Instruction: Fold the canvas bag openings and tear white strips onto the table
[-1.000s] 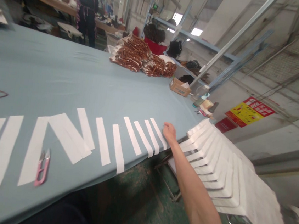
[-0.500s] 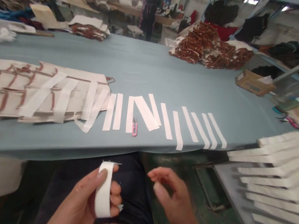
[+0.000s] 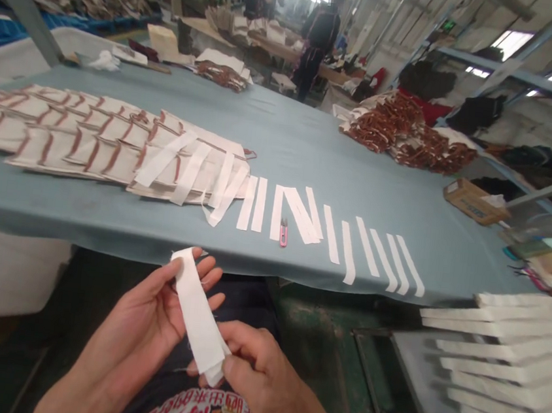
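Observation:
Both hands hold one white fabric strip (image 3: 198, 313) over my lap, below the table's near edge. My left hand (image 3: 145, 324) pinches its upper end between thumb and fingers. My right hand (image 3: 258, 375) grips the lower end. On the blue-grey table (image 3: 311, 151) lie several more white strips (image 3: 350, 247) in a row, with small pink snips (image 3: 284, 231) among them. To the left of them lies a spread of cream pieces with brown trim (image 3: 80, 140), a few white strips across its right end.
A stack of fanned white strips (image 3: 502, 348) sits at lower right beside the table. Piles of brown-trimmed pieces (image 3: 407, 131) and a cardboard box (image 3: 474, 201) sit at the far right. A person in dark clothes (image 3: 318, 40) stands beyond the table.
My right hand left the row of strips on the table and came down to my lap. The strip was looped in my left hand; now both hands hold it stretched out.

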A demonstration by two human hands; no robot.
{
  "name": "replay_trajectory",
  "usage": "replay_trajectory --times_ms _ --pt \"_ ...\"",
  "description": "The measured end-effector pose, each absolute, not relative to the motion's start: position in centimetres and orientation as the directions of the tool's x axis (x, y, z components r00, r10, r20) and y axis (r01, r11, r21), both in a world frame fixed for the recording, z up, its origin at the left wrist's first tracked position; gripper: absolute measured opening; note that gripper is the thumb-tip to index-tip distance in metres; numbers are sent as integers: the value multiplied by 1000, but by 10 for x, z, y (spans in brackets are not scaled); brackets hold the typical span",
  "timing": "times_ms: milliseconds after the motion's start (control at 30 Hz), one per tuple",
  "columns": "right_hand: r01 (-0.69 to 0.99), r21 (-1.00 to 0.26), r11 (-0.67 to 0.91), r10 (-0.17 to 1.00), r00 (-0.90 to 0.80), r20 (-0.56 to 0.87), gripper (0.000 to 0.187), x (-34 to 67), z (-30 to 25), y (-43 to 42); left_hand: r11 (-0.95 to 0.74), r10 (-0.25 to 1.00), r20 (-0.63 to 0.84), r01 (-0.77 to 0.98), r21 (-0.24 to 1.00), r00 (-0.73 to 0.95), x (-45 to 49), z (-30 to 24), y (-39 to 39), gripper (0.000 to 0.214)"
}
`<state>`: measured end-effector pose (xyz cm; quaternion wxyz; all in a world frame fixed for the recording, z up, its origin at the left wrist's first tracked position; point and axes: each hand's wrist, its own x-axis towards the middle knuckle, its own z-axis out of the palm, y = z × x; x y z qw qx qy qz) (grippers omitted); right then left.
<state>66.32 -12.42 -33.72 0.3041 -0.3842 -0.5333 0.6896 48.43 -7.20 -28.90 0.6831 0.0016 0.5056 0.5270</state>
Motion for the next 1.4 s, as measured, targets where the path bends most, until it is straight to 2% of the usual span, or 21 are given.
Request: replay_trajectory --times_ms 167,300,400,567,667,767,867,967,1033,1100,1200,1300,1400 --pt "-17 -962 -274 829 -512 -227 25 644 -336 -128 404 714 -694 -755 516 -91 473 -292 -76 28" --pt "-13 -959 -282 845 -477 -242 30 637 -335 -128 381 738 -670 -772 508 -77 471 -296 -80 28" --pt "47 -978 -203 889 -409 -204 32 634 -338 -128 376 718 -691 -788 488 -86 473 -295 -80 30" --pt "124 -985 -118 947 -283 -149 22 632 -351 -130 361 695 -711 -803 473 -106 479 -290 -81 32" --pt "222 -974 46 986 -168 9 23 632 -361 -132 340 699 -706 -817 466 -111 483 -288 -81 33" --pt "407 -854 325 943 -80 322 39 636 -368 -131 339 700 -706 -822 459 -105 486 -289 -82 33" --pt "588 -583 561 783 -148 604 50 643 -368 -127 359 707 -702 -809 465 -90 487 -293 -83 33" --pt "633 -352 689 618 -261 741 34 648 -360 -119 380 717 -693 -791 479 -74 490 -296 -83 34" --pt "594 -314 740 563 -291 774 18 650 -354 -114 394 723 -687 -778 489 -66 492 -297 -83 34" --pt "527 -382 759 579 -278 766 11 651 -349 -109 413 728 -683 -757 506 -59 494 -299 -84 33" --pt "395 -611 686 718 -233 655 10 654 -343 -104 458 729 -683 -706 539 -48 496 -306 -88 30" --pt "334 -792 511 859 -224 460 8 655 -336 -99 488 745 -666 -649 584 -39 499 -321 -94 24" --pt "415 -859 301 940 -282 193 9 656 -331 -95 499 767 -642 -607 618 -22 501 -339 -97 20"
